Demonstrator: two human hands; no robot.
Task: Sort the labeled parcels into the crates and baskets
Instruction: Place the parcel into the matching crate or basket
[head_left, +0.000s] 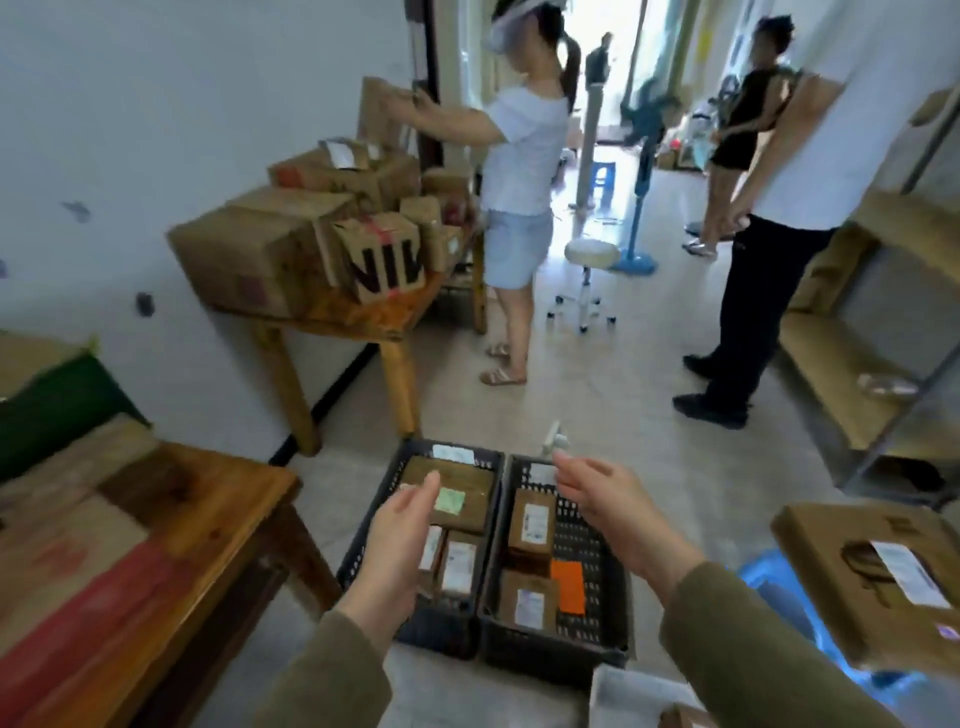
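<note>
At six o'clock on the floor, the left crate (356, 558) and right crate (576, 540) sit touching, labeled parcels (537, 525) inside both. Above them the left hand (400, 540) and right hand (608, 504) hover, fingers relaxed, holding nothing. Likely risk: such close neighbours invite dropping a parcel in the wrong crate.

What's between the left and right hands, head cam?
Head view: between the left hand and right hand lie the neighbouring walls of the left crate and right crate, plus the green-labelled parcel.
</note>
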